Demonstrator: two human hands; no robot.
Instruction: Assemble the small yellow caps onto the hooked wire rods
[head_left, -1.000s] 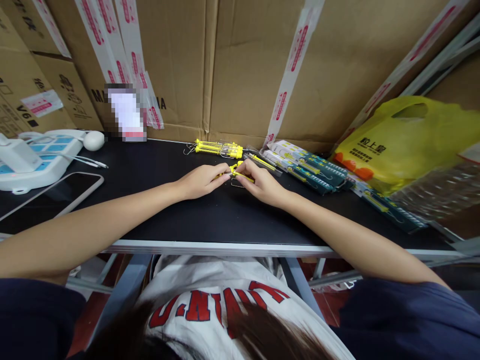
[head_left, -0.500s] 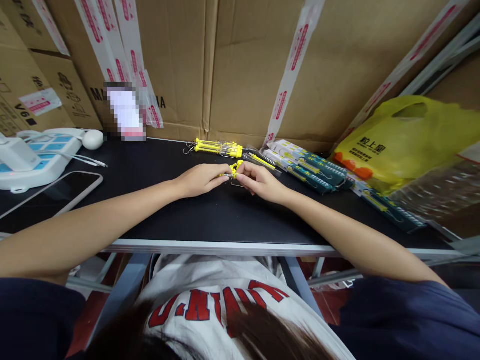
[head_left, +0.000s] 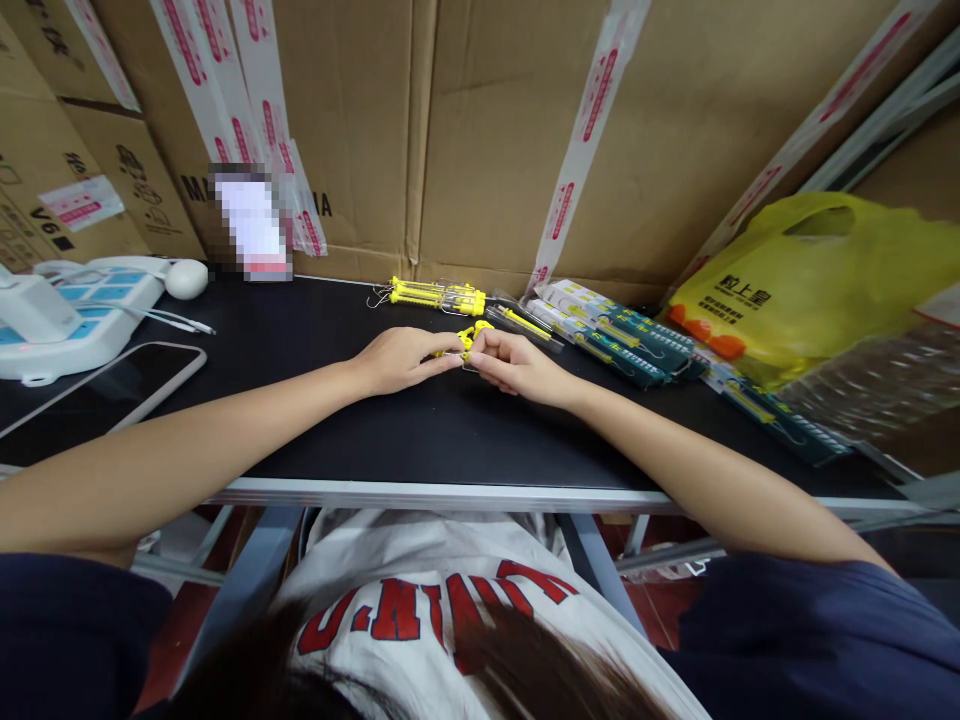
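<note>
My left hand (head_left: 397,360) is closed, its thumb and index finger pinching a thin yellow piece with metal wire (head_left: 452,353), which looks like part of a small spring scale. My right hand (head_left: 517,365) meets it from the right, thumb and bent fingers pinched on the other end of the piece. The fingers partly hide it. Just beyond the fingertips are small yellow plastic pieces (head_left: 476,330); whether they join the held piece I cannot tell. Behind lies a bundle of yellow rods with wire hooks (head_left: 435,295), and a clear tube with a yellow rod inside (head_left: 527,325) rests beside it.
Several green-and-white packs (head_left: 615,335) lie on the black table (head_left: 450,440) to the right, near a yellow plastic bag (head_left: 810,280). At left are a phone (head_left: 105,395) and a white power strip (head_left: 112,310). Large cardboard boxes (head_left: 495,130) stand behind the table.
Both hands stay almost in place. The fingertips have shifted slightly on the held piece, with the left thumb now reaching closer to the right fingers.
</note>
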